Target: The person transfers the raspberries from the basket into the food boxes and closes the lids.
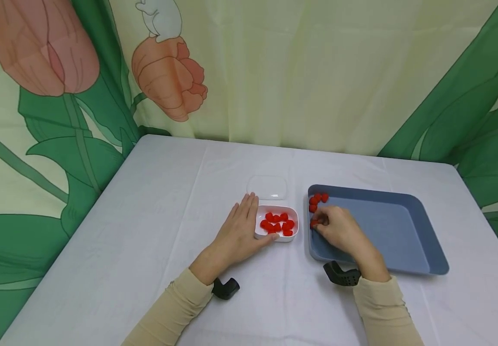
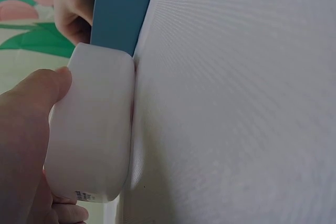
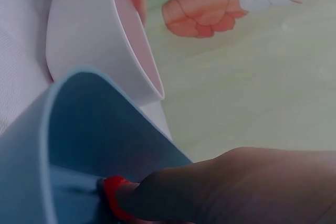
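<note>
My left hand [image 1: 240, 233] lies along the left side of a small white box [image 1: 297, 226], fingers straight and thumb against its near side. Inside the box are several small red lumps [image 1: 276, 218]. In the left wrist view the thumb [image 2: 55, 85] presses at the top of the box wall [image 2: 94, 124]. To the right, my right hand [image 1: 339, 230] reaches into a blue-grey tray [image 1: 387, 226]. It pinches a red lump [image 3: 116, 198] close to the tray's left wall. A few more red lumps [image 1: 313, 200] sit in the tray's far left corner.
A clear plastic lid [image 1: 267, 187] lies on the white-clothed table [image 1: 166, 192] behind the box. A narrow gap separates the box from the tray. Behind the table hangs a printed curtain [image 1: 296, 72]. Black camera mounts [image 1: 341, 275] are strapped to both wrists.
</note>
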The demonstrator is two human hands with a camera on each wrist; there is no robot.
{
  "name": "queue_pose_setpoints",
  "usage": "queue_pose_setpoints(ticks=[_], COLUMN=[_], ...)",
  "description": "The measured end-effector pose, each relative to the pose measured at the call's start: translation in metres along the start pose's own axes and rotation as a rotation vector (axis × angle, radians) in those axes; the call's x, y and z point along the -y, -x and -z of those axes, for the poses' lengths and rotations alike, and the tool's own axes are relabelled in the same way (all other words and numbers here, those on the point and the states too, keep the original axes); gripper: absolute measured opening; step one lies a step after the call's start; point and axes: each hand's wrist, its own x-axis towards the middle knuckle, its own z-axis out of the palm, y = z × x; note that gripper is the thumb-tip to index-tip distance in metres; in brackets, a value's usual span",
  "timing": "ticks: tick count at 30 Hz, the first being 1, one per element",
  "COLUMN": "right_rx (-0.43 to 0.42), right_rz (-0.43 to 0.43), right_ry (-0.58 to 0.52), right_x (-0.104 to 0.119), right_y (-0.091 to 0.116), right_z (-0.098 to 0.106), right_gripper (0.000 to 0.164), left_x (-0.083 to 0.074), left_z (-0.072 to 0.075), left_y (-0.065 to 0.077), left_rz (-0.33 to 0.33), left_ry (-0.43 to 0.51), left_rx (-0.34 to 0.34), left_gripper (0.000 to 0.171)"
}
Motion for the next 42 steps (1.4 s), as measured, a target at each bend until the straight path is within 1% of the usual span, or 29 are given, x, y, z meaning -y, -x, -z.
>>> queue_pose_setpoints(ticks=[7,12,16,22,29,36,42], right_rx=[-0.019,-0.027,-0.033,-0.040,-0.115,-0.159,-0.195], right_rz=[0.002,-0.006,-0.016,-0.027,-0.020,-0.021,0.016], right_ry=[-0.002,-0.014,-0.018,-0.034,-0.046,-0.042,-0.057], right_x=[-0.004,-0.003,-0.002,0.000,0.003,0.007,0.009], right_y=[0.001,0.002,0.002,0.002,0.005,0.005,0.005], right_z=[0.000,0.002,0.004,0.006,0.007,0.009,0.007], right_gripper=[0.009,0.011,0.011,0.011,0.014,0.014,0.014], left_x=[-0.001,-0.001,0.000,0.001,0.001,0.002,0.003], left_z=[0.000,0.000,0.000,-0.001,-0.001,0.000,-0.001], left_y=[0.001,0.000,0.000,0.000,0.000,-0.001,-0.001], left_rz=[-0.011,-0.002,-0.007,-0.006,-0.008,-0.007,-0.008], left_ry=[0.001,0.003,0.007,0.008,0.008,0.000,-0.001], left_rx=[0.000,0.003,0.000,0.013,0.017,0.019,0.009], left_gripper=[0.103,0.104,0.103,0.103,0.103,0.103,0.103])
